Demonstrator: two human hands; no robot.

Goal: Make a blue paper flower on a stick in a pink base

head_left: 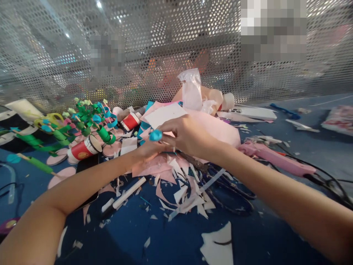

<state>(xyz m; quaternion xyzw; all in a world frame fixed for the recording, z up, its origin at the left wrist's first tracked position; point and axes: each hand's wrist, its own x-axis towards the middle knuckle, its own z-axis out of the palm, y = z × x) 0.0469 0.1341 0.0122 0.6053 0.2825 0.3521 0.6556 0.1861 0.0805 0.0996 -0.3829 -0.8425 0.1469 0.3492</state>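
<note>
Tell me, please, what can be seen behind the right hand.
Behind the right hand, a white sheet and a pink sheet show. Whatever the hand itself covers cannot be seen.

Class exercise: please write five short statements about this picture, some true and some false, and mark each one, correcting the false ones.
1. The blue piece is at the fingertips of the right hand. True.
2. The glue gun lies on the left side of the picture. False: it lies on the right, beyond the right forearm.
3. A perforated panel stands behind the table. True.
4. The red cup nearest the left forearm stands upright. False: that cup lies on its side.
5. White and pink scraps lie in front of the hands. True.
</note>
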